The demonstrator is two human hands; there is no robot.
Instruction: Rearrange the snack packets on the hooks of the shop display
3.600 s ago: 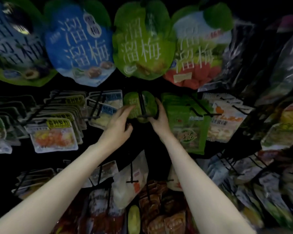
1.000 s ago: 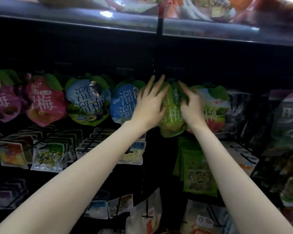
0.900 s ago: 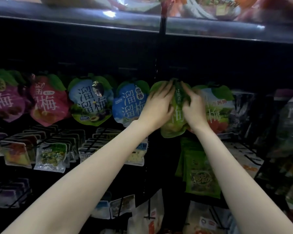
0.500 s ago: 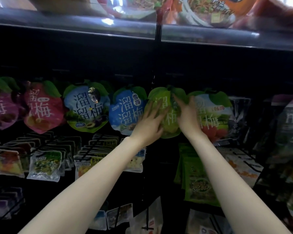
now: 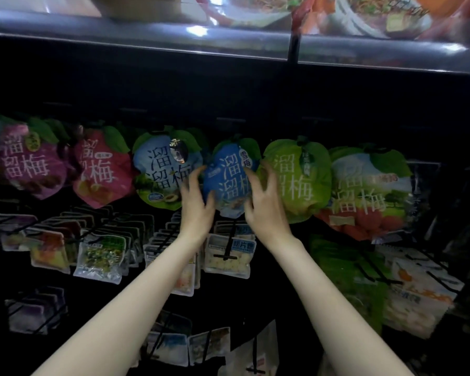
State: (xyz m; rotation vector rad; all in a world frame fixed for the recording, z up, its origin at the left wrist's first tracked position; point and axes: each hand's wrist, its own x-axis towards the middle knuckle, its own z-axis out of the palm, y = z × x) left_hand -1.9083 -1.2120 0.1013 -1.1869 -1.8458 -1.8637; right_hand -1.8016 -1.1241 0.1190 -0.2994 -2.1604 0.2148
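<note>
A row of round plum-snack packets hangs from the top hooks. My left hand [image 5: 196, 204] holds the left edge of the blue packet [image 5: 229, 169], thumb on its front. On that packet's right edge my right hand [image 5: 266, 204] has its thumb on the front and its fingers reaching up between the blue packet and the green packet [image 5: 299, 180]. The green packet hangs free on its hook, just right of the blue one.
Left of the blue packet hang a pale blue-green packet [image 5: 163, 172], a red packet [image 5: 101, 169] and a purple packet [image 5: 27, 164]; a white-and-red packet [image 5: 364, 194] hangs at the right. Rows of small clear packets [image 5: 101, 256] fill the hooks below. A shelf edge [image 5: 228, 42] runs overhead.
Both hands have left the green packet and moved left and slightly down onto the blue packet. The green packet now hangs on the top hook; earlier it was lifted from the lower row.
</note>
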